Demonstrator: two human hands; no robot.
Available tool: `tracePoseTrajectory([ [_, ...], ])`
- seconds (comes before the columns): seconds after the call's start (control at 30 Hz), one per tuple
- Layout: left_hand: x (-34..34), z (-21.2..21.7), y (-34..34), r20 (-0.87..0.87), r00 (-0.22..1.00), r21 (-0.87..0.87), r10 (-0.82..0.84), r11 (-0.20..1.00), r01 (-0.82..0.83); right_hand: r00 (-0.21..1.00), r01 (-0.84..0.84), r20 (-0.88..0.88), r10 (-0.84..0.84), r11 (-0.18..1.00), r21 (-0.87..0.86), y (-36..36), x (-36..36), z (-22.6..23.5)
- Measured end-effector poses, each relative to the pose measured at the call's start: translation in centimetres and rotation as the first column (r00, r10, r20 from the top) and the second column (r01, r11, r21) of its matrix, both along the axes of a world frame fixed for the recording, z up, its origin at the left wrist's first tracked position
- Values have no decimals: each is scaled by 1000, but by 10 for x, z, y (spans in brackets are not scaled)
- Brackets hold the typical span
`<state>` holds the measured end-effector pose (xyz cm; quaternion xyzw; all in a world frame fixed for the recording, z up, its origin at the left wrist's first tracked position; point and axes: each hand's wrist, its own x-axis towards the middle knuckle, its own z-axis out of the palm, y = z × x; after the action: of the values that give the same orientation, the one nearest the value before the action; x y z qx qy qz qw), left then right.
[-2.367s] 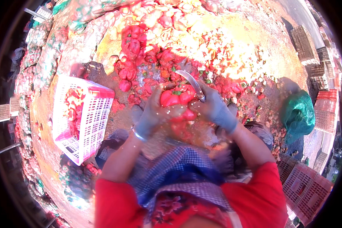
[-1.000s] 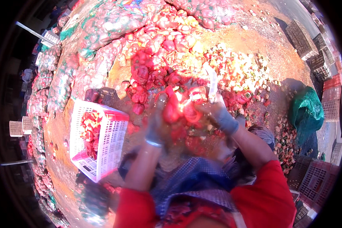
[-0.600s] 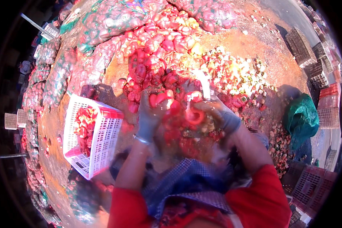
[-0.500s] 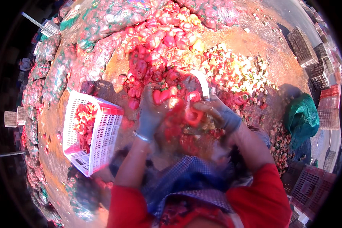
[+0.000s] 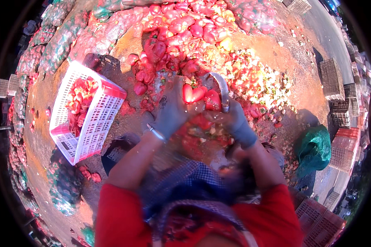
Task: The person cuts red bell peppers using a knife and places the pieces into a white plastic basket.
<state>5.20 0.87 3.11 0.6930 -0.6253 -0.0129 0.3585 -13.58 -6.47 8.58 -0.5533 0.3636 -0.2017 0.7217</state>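
Observation:
My left hand [image 5: 173, 109], in a grey glove, is closed around a glossy red bell pepper [image 5: 193, 94] in front of my body. Close on its right, my gloved right hand [image 5: 235, 121] grips a curved metal blade [image 5: 222, 87] that arcs up and leftward over the work. Between the hands, below that arc, is another red pepper piece [image 5: 212, 100]; I cannot tell which hand bears it. The blade's handle is hidden in my right fingers. Beyond both hands lies a heap of red peppers [image 5: 181, 24].
A white and red plastic crate [image 5: 95, 123] with cut red peppers in it stands tilted at the left. Pepper cores [image 5: 261, 78] lie heaped at the right. A green mesh sack [image 5: 315, 148] sits farther right, near stacked crates [image 5: 333, 78]. Filled net sacks [image 5: 107, 35] line the far left.
The view has shifted, so the crate sits farther left and higher. My hands have come closer together, and the opened pepper piece by my right hand no longer shows as a ring.

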Motion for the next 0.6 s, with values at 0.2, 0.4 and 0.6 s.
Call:
tracePoseTrajectory([
  [0.2,-7,24,-8,-178,982,286,56,958,-3,993,87,-88,-78,992,96,1,-3,-1],
  [0.4,5,25,-6,-184,983,183,22,983,12,969,125,161,-188,934,334,2,-18,21],
  [0.6,0,29,-6,-439,898,169,-37,978,123,981,6,185,-63,955,297,-7,-24,3],
])
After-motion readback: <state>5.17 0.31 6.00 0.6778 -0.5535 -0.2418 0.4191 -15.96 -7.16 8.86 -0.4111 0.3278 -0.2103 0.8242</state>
